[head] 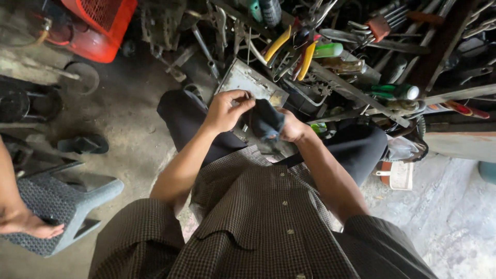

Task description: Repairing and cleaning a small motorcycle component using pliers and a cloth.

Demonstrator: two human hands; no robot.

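Left hand [226,110]: fingers curled, pinched on the upper edge of a dark cloth [267,123]; whether a small part sits inside the pinch cannot be told. Right hand [292,127]: closed around the cloth from the 3 o'clock side, bunching it in the palm. The two hands are close together, cloth between them, held above the lap at frame centre, probably so the fabric stays taut between two grips.

At 12 o'clock from the hands: a grey metal box [247,81], tilted, just beyond the knuckles. Past it, 12 to 2 o'clock, a tool pile: yellow-handled pliers [289,49], green-handled screwdrivers [392,92], wrenches, all within arm's reach of the seated person.

At 10 o'clock: red machine housing [101,28]. At 8 o'clock: grey plastic stool [64,204], another person's foot [26,223] resting on it. At 9 o'clock: dark sandal [82,144] on the concrete floor [129,113].
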